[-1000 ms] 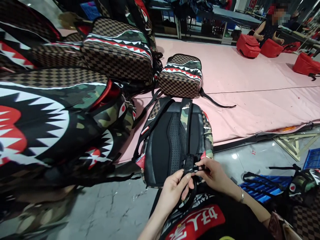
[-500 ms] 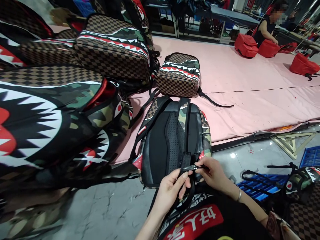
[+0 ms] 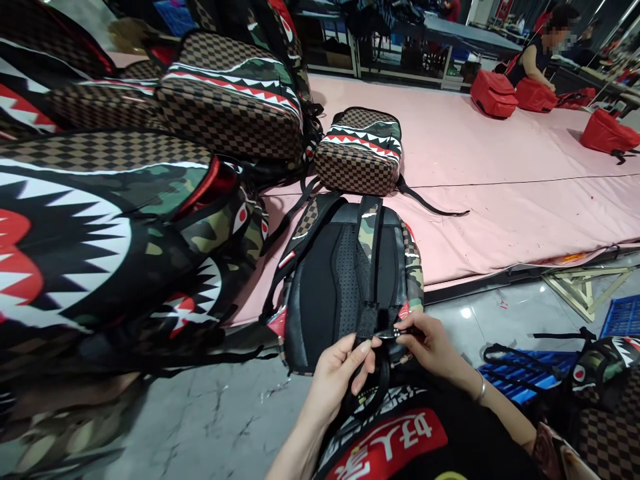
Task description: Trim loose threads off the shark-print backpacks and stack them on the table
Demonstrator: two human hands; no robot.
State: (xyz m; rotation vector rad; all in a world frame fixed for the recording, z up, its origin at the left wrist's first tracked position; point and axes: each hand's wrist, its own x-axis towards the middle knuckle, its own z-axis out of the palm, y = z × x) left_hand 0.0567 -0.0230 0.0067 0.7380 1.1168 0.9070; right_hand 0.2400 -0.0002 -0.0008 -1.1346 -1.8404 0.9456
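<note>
A backpack (image 3: 325,293) lies with its black padded back panel facing up, its lower end towards me at the table edge. A black strap (image 3: 385,335) runs between my hands at that lower end. My left hand (image 3: 343,373) pinches it between thumb and forefinger, with the other fingers curled below. My right hand (image 3: 430,343) pinches the strap a little to the right, where a small dark piece with shiny spots shows; its kind is too small to tell. A loop of black webbing (image 3: 384,380) hangs below my fingers.
A smaller checkered backpack (image 3: 360,150) lies just beyond on the pink-covered table (image 3: 500,187). Large shark-mouth backpacks (image 3: 100,240) are piled at left. Blue crates (image 3: 530,370) and another camouflage bag (image 3: 600,363) stand at lower right. A person (image 3: 537,60) works among red bags (image 3: 493,93) far right.
My right hand has shifted slightly along the strap, and the gap between my fingertips is a little wider. My left hand has moved slightly left. The backpack lies as before.
</note>
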